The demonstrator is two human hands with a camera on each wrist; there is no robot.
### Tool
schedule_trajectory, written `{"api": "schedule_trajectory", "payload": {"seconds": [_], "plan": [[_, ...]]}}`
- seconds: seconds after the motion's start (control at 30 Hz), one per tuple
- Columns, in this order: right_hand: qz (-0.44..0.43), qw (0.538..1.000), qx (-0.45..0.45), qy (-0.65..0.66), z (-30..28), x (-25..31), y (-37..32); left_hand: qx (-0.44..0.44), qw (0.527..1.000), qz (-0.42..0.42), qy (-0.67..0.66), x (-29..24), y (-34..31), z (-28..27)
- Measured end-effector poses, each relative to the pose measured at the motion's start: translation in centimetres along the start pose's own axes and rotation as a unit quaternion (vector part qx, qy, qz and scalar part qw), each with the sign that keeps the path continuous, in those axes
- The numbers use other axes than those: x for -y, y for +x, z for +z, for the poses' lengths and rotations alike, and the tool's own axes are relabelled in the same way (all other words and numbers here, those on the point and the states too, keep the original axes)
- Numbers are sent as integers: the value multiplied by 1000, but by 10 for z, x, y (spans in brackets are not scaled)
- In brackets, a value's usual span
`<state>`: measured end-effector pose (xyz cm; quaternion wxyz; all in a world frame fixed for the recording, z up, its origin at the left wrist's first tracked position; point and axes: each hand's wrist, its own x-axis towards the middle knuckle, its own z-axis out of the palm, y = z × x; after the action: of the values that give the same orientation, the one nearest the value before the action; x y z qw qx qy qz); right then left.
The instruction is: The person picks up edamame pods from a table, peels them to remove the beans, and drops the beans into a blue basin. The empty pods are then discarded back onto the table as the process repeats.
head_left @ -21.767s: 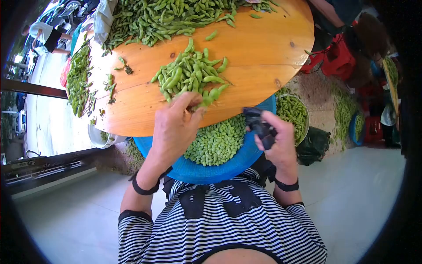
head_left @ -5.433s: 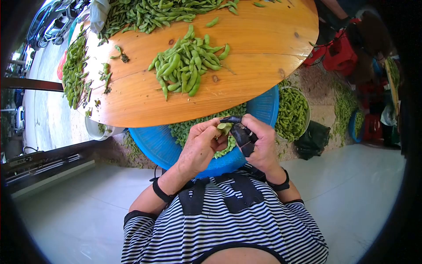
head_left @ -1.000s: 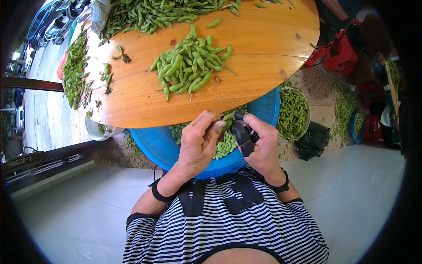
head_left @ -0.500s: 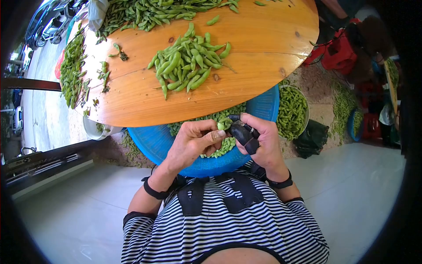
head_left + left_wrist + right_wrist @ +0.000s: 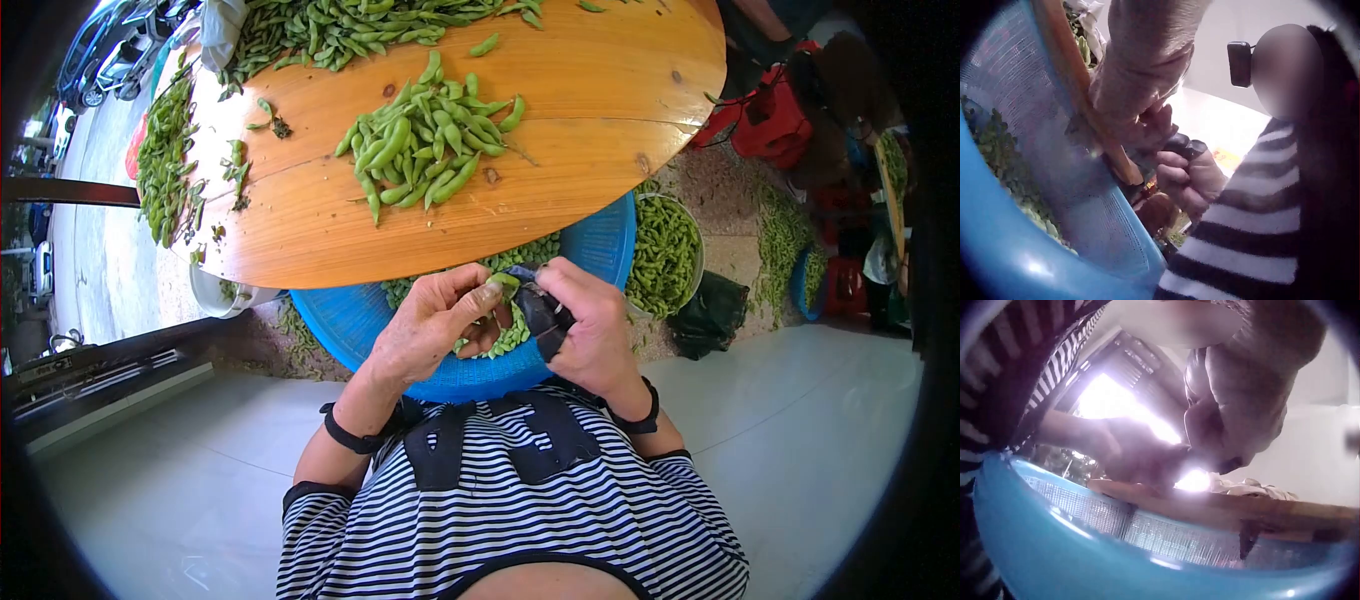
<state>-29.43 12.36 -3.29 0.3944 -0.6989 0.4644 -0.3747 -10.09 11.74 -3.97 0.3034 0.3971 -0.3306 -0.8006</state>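
Over a blue basket (image 5: 335, 335), both hands meet at one green edamame pod (image 5: 504, 281). My left hand (image 5: 425, 325) pinches the pod between thumb and forefinger, its other fingers curled below. From the other side my right hand (image 5: 597, 325) pinches the pod's right end, wearing black covers (image 5: 543, 318) on thumb and finger. Those covers also show in the left wrist view on the right hand (image 5: 1186, 178). Pale green shelled beans (image 5: 515, 335) lie in the basket, partly hidden by the hands and tabletop. In the right wrist view the pod is hidden behind the right hand (image 5: 1241, 406).
The wooden table (image 5: 590, 130) overhangs the basket's far side. On it lie a small pod heap (image 5: 420, 145), a large pile (image 5: 340, 35) and stemmed pods (image 5: 168, 165). A pod-filled bucket (image 5: 664, 255) stands right, a white bucket (image 5: 215, 292) left, red stools (image 5: 775, 125) farther back.
Earlier, my left hand was at the table heap; it is now over the basket. Since half a second ago, the right hand has turned inward and the pod has shifted between the fingertips.
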Motion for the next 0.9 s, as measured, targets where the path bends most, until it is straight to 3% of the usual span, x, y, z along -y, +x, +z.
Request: {"api": "schedule_trajectory", "payload": {"seconds": [0.03, 0.27, 0.33, 0.47, 0.53, 0.67, 0.73, 0.8, 0.83, 0.87, 0.9], "plan": [[-40, 998, -29, -43, 4, 1, -1, 4, 1000, 11, -9, 5, 1, -2], [-68, 996, -29, -58, 10, 2, -2, -21, 997, 57, -51, 10, 2, 6], [-46, 997, -32, -51, 8, -2, -1, -27, 991, 40, -121, 12, 6, 8], [-25, 998, -58, -13, 8, -4, -1, -37, 990, 45, -128, 22, 9, 5], [-21, 999, -36, -22, 7, -2, -2, -82, 986, 20, -145, 23, 9, 5], [-9, 1000, -23, 4, 0, -9, 1, -94, 973, 26, -208, 31, 11, 4], [181, 967, -4, 181, -7, -12, -4, -76, 988, 5, -133, 24, 8, 7], [189, 966, -40, 173, -22, -17, -14, -28, 997, 34, -57, 22, 5, -1], [200, 962, -46, 178, -38, -16, -17, 19, 989, 67, 133, 15, 1, -3], [184, 977, -63, 91, -58, -10, -21, 65, 941, 97, 318, 7, -2, -2], [213, 972, -69, 65, -80, -8, -25, 36, 935, 61, 348, -8, -7, 6]]}}
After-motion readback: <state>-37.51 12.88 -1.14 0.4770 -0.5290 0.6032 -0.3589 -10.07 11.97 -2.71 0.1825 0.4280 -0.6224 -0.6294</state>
